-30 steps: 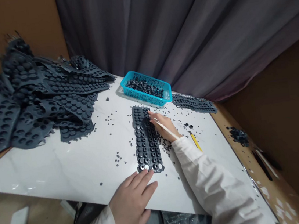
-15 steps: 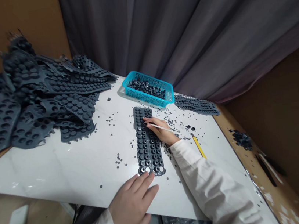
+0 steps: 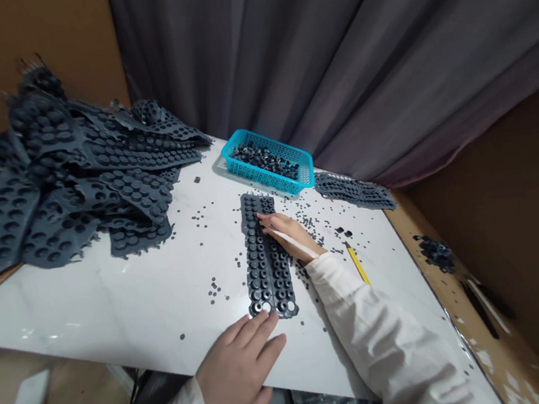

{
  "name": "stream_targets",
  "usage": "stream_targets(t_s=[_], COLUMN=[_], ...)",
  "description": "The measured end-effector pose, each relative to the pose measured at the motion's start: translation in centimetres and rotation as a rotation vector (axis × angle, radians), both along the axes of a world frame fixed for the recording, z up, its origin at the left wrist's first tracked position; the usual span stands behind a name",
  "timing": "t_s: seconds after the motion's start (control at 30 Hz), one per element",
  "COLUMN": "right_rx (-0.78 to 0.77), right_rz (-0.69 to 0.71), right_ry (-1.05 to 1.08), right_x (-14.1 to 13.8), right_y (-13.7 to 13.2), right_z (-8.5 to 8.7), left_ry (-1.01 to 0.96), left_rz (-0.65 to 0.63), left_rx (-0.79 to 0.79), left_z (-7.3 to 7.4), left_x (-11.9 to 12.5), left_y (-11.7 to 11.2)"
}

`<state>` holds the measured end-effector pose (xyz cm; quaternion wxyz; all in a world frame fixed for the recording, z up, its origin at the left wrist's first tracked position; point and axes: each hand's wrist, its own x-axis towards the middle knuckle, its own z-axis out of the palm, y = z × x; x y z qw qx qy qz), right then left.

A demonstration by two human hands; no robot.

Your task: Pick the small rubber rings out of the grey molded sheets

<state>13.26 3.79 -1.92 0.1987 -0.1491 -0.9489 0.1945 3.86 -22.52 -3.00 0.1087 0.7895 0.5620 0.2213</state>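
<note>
A dark grey rubber sheet (image 3: 253, 258) with rows of round ring-like parts lies lengthwise on the white table. My right hand (image 3: 296, 230) is closed around a thin white stick-like tool (image 3: 296, 244), its tip at the upper middle of the sheet; the tip itself is hidden by the fingers. At the sheet's near end, my left hand (image 3: 243, 369) rests flat with fingers stretched, the fingertips touching the edge by two round holes. Small dark discs (image 3: 214, 288) are scattered on both sides of the sheet.
A blue basket (image 3: 266, 176) of small dark parts stands behind the sheet. Crumpled perforated rubber sheets (image 3: 61, 184) are piled at left. Another perforated strip (image 3: 355, 191) lies at back right, a yellow pencil-like tool (image 3: 357, 264) nearer. A grey curtain (image 3: 307, 43) hangs behind.
The white tool's rear end has swung down towards my right wrist, with its front end staying at nearly the same spot. My left hand and the sheet have not moved.
</note>
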Motion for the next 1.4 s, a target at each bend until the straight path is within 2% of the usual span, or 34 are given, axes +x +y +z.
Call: stream_targets(t_s=[0.13, 0.33, 0.5, 0.6, 0.73, 0.83, 0.97, 1.1, 1.2, 1.4], right_rx=[0.129, 0.159, 0.085, 0.009, -0.039, -0.057, -0.102, -0.166, -0.219, -0.311], right_rz=[0.002, -0.134, -0.302, -0.363, -0.406, -0.399, -0.364, -0.308, -0.234, -0.144], right_ry=[-0.030, 0.083, 0.203, 0.271, 0.309, 0.323, 0.355, 0.391, 0.370, 0.297], right_x=[-0.4, -0.1, 1.6, 3.0, 4.5, 4.9, 4.3, 2.8, 1.5, 0.2], right_y=[0.9, 2.6, 2.2, 1.8, 1.6, 1.4, 0.7, -0.5, -1.5, -2.4], right_z=[0.1, 0.2, 0.6, 0.5, 0.2, 0.2, 0.7, 1.1, 0.7, -0.7], left_ry=[-0.001, -0.005, -0.055, -0.069, 0.134, 0.243, 0.258, 0.161, 0.097, 0.001], left_rz=[-0.002, -0.001, -0.012, 0.027, 0.145, 0.107, 0.093, 0.027, -0.026, 0.016], left_rx=[0.000, -0.002, 0.008, 0.029, 0.036, 0.026, 0.075, 0.074, 0.076, 0.114], left_z=[0.0, -0.1, 0.4, 1.1, 1.9, 1.8, 1.5, 1.9, 2.2, 1.5], left_x=[0.0, 0.0, -0.3, -0.5, -0.7, -0.8, -0.9, -1.1, -1.2, -0.5], left_y=[0.0, 0.0, -0.2, 0.7, 3.1, 4.6, 5.0, 3.9, 2.6, 0.4])
